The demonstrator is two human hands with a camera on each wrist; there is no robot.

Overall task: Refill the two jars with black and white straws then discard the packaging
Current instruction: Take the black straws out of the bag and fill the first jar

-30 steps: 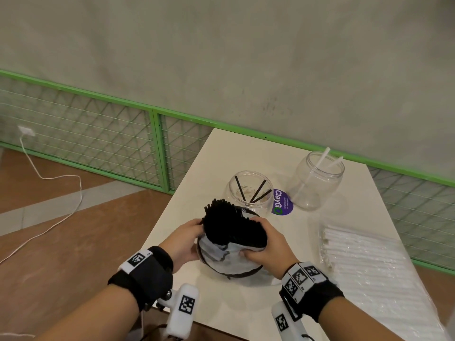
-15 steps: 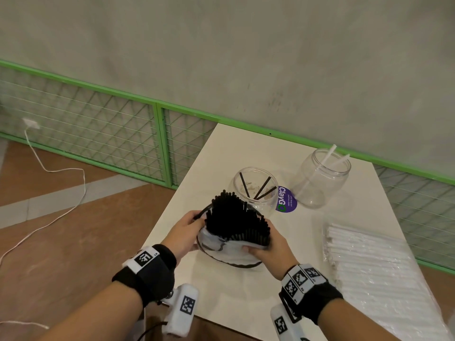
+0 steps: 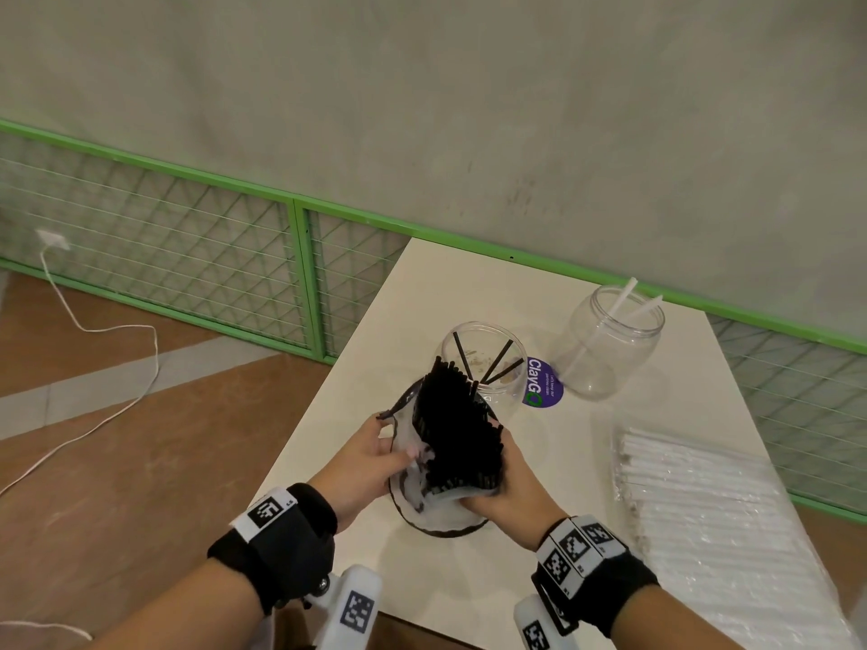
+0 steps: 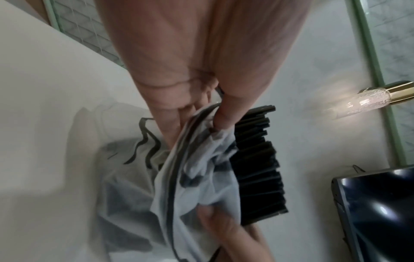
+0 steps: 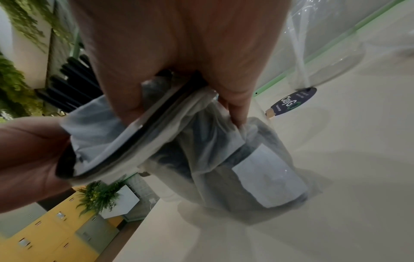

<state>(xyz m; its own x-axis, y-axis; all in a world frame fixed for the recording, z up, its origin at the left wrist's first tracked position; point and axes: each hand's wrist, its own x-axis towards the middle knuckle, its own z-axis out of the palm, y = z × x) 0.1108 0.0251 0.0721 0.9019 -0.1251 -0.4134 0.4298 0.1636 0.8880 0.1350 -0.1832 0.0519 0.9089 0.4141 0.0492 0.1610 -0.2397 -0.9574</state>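
A bundle of black straws (image 3: 454,429) sticks up out of a translucent plastic bag (image 3: 434,506) with a dark rim, held over the white table (image 3: 469,283). My left hand (image 3: 399,445) pinches the bag's rim (image 4: 197,122) on the left. On the right, my right hand (image 3: 488,492) grips the bunched bag (image 5: 224,156) against the straws. Just behind stands a clear jar (image 3: 483,363) holding three black straws. Another clear jar (image 3: 610,349), with two white straws, stands further right. A pack of white straws (image 3: 703,504) lies at the right.
A purple ClayGo sticker (image 3: 540,383) lies between the jars. A green-framed mesh fence (image 3: 187,265) and a grey wall back the table. A white cable (image 3: 94,377) trails over the brown floor at the left. The table's near edge lies under my wrists.
The bag has been pushed further down, so more of the black straws stand out of it. The bundle's top now leans toward the black-straw jar.
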